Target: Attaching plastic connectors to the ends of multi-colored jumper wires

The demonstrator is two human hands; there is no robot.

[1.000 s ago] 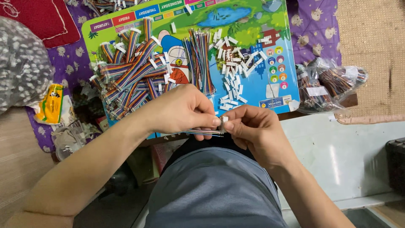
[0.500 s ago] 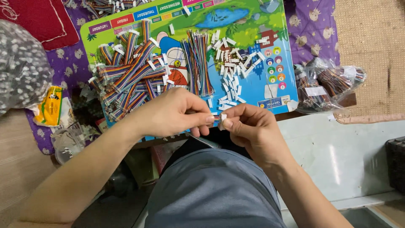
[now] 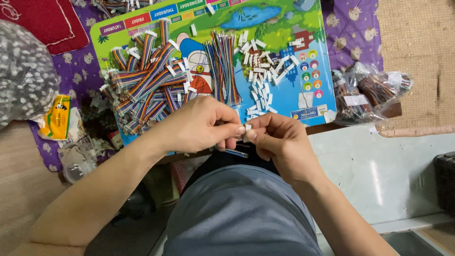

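Note:
My left hand and my right hand meet fingertip to fingertip above my lap, pinching a small white connector between them. A thin bundle of coloured wires sticks out below my left fingers. Just beyond my hands lies a colourful cartoon board. On it are a heap of rainbow ribbon cables with white plugs, a straight bunch of loose coloured wires and several scattered white connector housings.
Clear plastic bags of wires rest to the right of the board. A purple patterned cloth lies under it. A yellow packet, a clear plastic cup and a grey spotted bag sit at the left. A pale tiled floor is at right.
Both hands stay pinched together and have shifted only slightly. The wire ends below my left fingers show more clearly now.

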